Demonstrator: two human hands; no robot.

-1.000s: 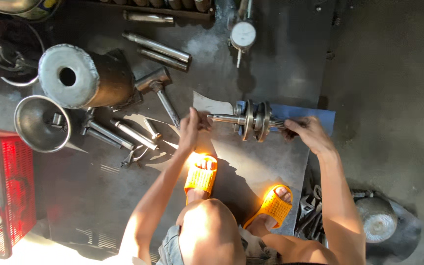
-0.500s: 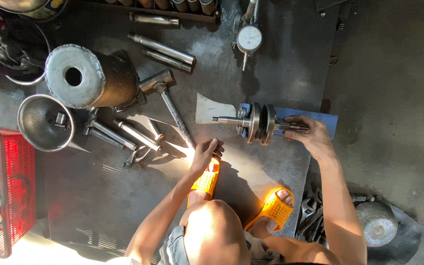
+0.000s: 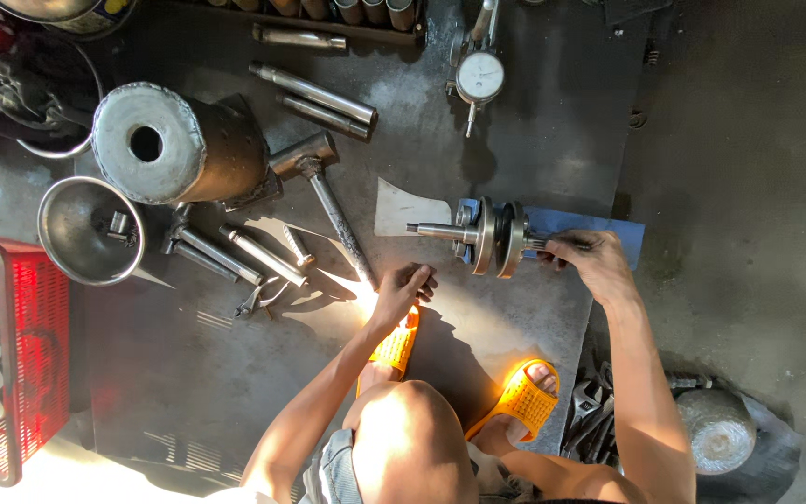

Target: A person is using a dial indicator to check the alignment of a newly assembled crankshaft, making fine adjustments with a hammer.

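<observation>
Dark floor; left hand (image 3: 401, 291) grips hammer (image 3: 321, 187) handle end, glare-blurred; right hand (image 3: 585, 264) holds crankshaft (image 3: 482, 235).

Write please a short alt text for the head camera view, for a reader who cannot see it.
A crouching person's left hand grips the handle end of a hammer lying on a dark metal floor, while the right hand holds one shaft end of a crankshaft assembly. Nearby lie a metal cylinder, a funnel, steel rods, a dial gauge and a red crate.
</observation>
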